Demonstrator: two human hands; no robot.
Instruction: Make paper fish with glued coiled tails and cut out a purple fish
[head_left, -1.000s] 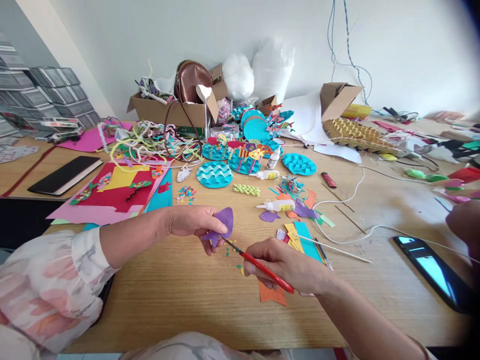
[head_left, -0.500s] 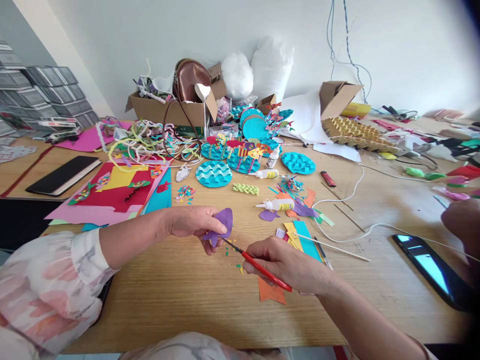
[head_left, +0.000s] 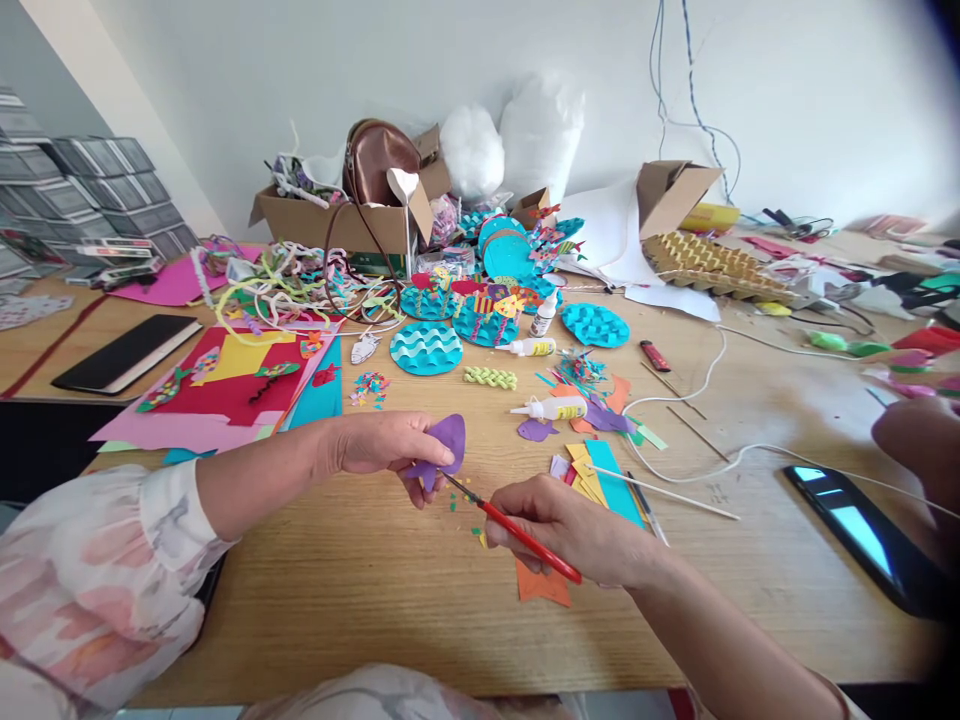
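Observation:
Between the thumb and fingers of my left hand is a purple paper fish cutout, held above the table. My right hand grips red-handled scissors, whose blade tips meet the lower edge of the paper by my left fingers. Whether the blades are parted I cannot tell. Tiny green and yellow paper scraps lie under the scissors. An orange paper piece is partly hidden below my right hand. Another purple paper fish rests beyond, beside a white glue bottle.
A blue paper strip and a white stick lie right of my hands. Farther right are a phone and another person's hand. Coloured sheets and a black notebook lie left. Blue decorated discs stand behind.
Both hands keep nearly the same place, the scissors still at the purple paper's edge. The view has shifted very slightly.

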